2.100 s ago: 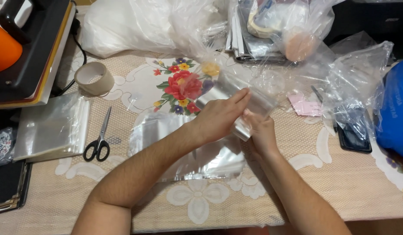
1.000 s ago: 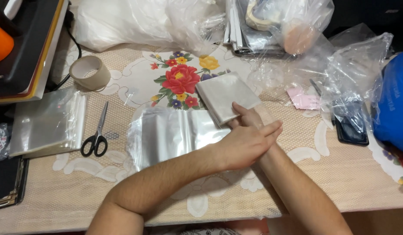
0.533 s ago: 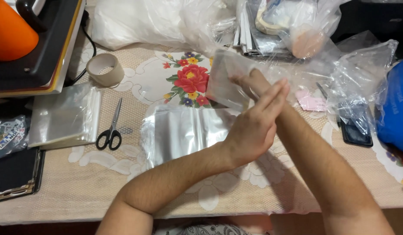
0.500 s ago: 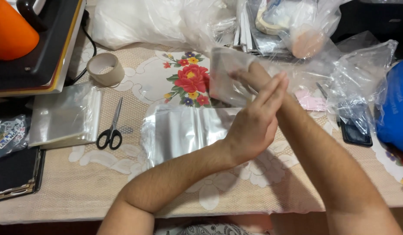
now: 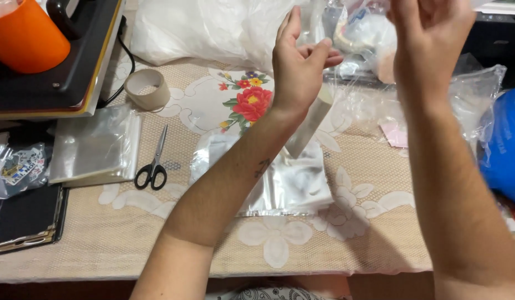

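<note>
Hands raised above a table covered by a beige lace cloth [image 5: 335, 244] with a flower print. Left hand [image 5: 299, 66], upper centre of the frame, is held upright with the fingers loosely curled and the thumb up; a thin clear plastic film [image 5: 318, 25] runs past its fingertips, but whether the fingers pinch it cannot be told. Right hand [image 5: 432, 39], upper right, is cut off by the top edge, so its grip cannot be told either. Below the left wrist a folded grey packet [image 5: 310, 125] shows tilted, apparently in mid-air. Centre of the frame: a stack of clear bags [image 5: 290, 183] flat on the cloth. Left of it lie black-handled scissors [image 5: 153, 166], a second pile of clear sleeves [image 5: 96, 147], and a tape roll [image 5: 147, 89]. Upper left: an orange cup [image 5: 26, 36] on a black press [image 5: 57, 78].
</note>
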